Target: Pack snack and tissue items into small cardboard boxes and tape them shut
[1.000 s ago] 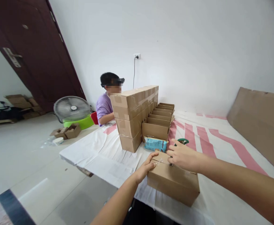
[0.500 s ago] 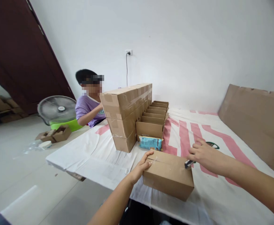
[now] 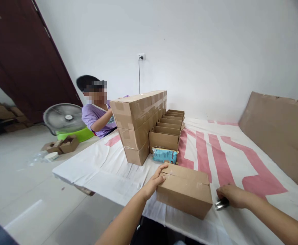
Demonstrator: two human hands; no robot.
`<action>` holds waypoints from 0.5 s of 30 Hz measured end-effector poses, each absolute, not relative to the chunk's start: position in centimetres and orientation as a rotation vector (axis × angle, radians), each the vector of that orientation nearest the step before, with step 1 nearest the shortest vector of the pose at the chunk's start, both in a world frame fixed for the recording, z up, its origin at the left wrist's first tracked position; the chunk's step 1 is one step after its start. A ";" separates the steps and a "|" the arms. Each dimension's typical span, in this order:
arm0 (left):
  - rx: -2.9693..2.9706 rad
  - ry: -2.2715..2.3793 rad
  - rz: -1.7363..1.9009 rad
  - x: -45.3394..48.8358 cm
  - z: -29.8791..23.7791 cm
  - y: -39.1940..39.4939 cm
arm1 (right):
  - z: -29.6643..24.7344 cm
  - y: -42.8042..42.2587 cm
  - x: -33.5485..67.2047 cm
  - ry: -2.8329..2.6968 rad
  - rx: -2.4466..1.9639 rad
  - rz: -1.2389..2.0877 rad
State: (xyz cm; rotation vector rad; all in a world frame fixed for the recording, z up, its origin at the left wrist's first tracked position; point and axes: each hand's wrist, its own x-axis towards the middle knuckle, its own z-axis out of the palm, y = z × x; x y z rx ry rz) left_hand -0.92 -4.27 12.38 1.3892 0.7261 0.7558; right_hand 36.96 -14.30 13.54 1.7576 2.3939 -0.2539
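Note:
A closed cardboard box (image 3: pixel 184 190) lies on the cloth-covered table in front of me. My left hand (image 3: pixel 156 182) rests on its left end, fingers over the top edge and thumb on the top face. Just right of the box, low over the cloth, my right hand (image 3: pixel 230 195) is wrapped round a tape dispenser (image 3: pixel 221 203), whose black and silver end shows. The rest of the dispenser is hidden by the hand. A short strip of clear tape shows at the right end of the box's top seam. Behind the box lies a blue packet (image 3: pixel 164 155).
Taped boxes (image 3: pixel 136 127) stand stacked left of a row of open boxes (image 3: pixel 163 140). A person (image 3: pixel 98 114) in a purple top sits behind the stack. A large cardboard sheet (image 3: pixel 279 132) leans at the right. A fan (image 3: pixel 67 117) stands on the floor beyond the table (image 3: pixel 87 166).
My right hand has moved down and toward me with the tape dispenser, off the box's right end to beside it. My left hand has stayed on the box.

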 end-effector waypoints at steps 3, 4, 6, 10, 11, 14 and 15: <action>1.394 0.727 0.762 -0.9 12.4 -4.3 | 14.5 -12.8 36.0 2.433 1.787 -0.191; 1.396 0.726 0.762 -0.9 12.5 -4.3 | 15.3 -12.1 35.6 2.461 1.812 -0.137; 1.400 0.723 0.760 -0.9 12.5 -4.3 | 17.0 -10.5 34.2 2.553 1.870 0.009; 1.397 0.722 0.748 -0.8 12.6 -4.3 | 20.1 -8.6 29.2 2.954 1.820 0.058; 1.397 0.722 0.747 -0.8 12.6 -4.3 | 20.5 -8.5 27.6 3.053 1.756 -0.016; 1.403 0.722 0.752 -0.8 12.5 -4.3 | 21.2 -8.2 23.4 3.131 1.592 -0.249; 1.406 0.719 0.757 -0.8 12.5 -4.3 | 21.2 -8.0 22.2 3.114 1.565 -0.265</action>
